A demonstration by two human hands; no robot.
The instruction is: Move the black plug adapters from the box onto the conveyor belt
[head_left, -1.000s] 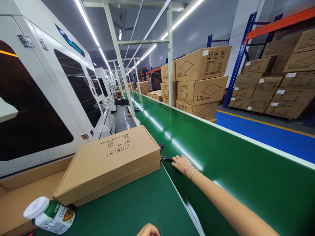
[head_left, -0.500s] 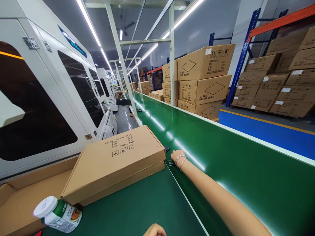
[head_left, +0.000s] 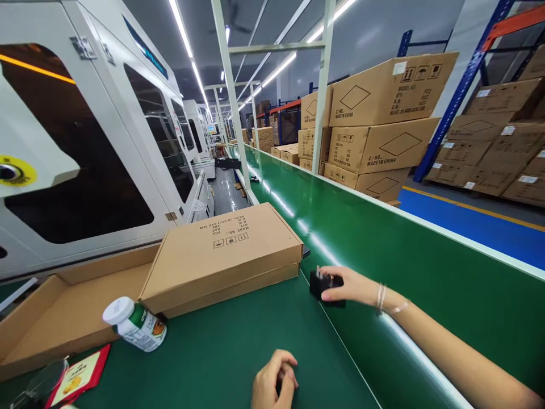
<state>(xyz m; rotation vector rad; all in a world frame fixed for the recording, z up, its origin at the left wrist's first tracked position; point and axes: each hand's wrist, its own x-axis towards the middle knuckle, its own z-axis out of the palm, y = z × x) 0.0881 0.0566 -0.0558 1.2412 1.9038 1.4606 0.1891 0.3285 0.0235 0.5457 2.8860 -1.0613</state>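
My right hand (head_left: 340, 286) is closed on a black power adapter (head_left: 315, 286) with metal prongs pointing up. It holds the adapter over the near edge of the green conveyor belt, by the pale strip beside the table. My left hand (head_left: 276, 379) is at the bottom of the view over the green table (head_left: 221, 352), fingers curled in. A dark spot shows between those fingers, but I cannot make out whether it is a thing. Beyond both hands a closed cardboard box (head_left: 225, 255) lies flat, and a dark object (head_left: 306, 251) shows at its right corner.
Left of the box are an open cardboard tray (head_left: 97, 289), a white-and-green bottle (head_left: 135, 325) and a red-edged packet (head_left: 80, 378). The conveyor belt (head_left: 404, 272) runs into the distance past a frame post (head_left: 322, 91). Stacked cartons (head_left: 383, 145) stand behind it; a white machine (head_left: 106, 142) stands left.
My right hand has drawn back toward me from beside the box corner, with the black adapter in it. My left hand has come further into view. The whole view has shifted.
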